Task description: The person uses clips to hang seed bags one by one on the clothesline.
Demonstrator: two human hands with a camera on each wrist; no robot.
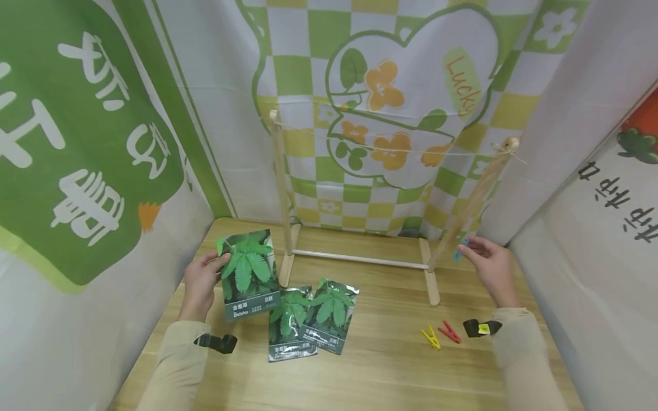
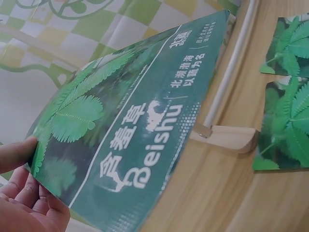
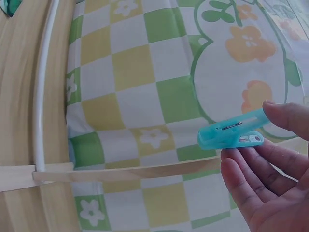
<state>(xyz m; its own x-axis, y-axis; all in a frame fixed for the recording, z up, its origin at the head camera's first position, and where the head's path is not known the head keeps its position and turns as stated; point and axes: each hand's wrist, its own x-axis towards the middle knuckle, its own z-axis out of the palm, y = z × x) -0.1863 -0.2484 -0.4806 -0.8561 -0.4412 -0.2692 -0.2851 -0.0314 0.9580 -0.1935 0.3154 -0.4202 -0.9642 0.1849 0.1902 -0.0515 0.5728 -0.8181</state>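
Observation:
My left hand (image 1: 200, 279) pinches a green seed packet (image 1: 249, 274) by its left edge, thumb on the printed front. Its leaf picture and white lettering face me in the left wrist view, where the packet (image 2: 116, 125) tilts. Between thumb and fingers, my right hand (image 1: 490, 265) pinches a blue clothespin (image 3: 234, 130), near the right post of a wooden frame (image 1: 470, 205). Two more seed packets lie overlapping on the table, one at the left (image 1: 292, 325) and another at the right (image 1: 331, 314).
A thin string (image 1: 370, 142) runs between the frame's post tops. A white rod (image 1: 360, 258) joins its feet low down. Yellow (image 1: 430, 338) and red (image 1: 449, 331) clothespins lie on the wooden table (image 1: 380, 377). Printed cloth (image 1: 329, 200) hangs behind.

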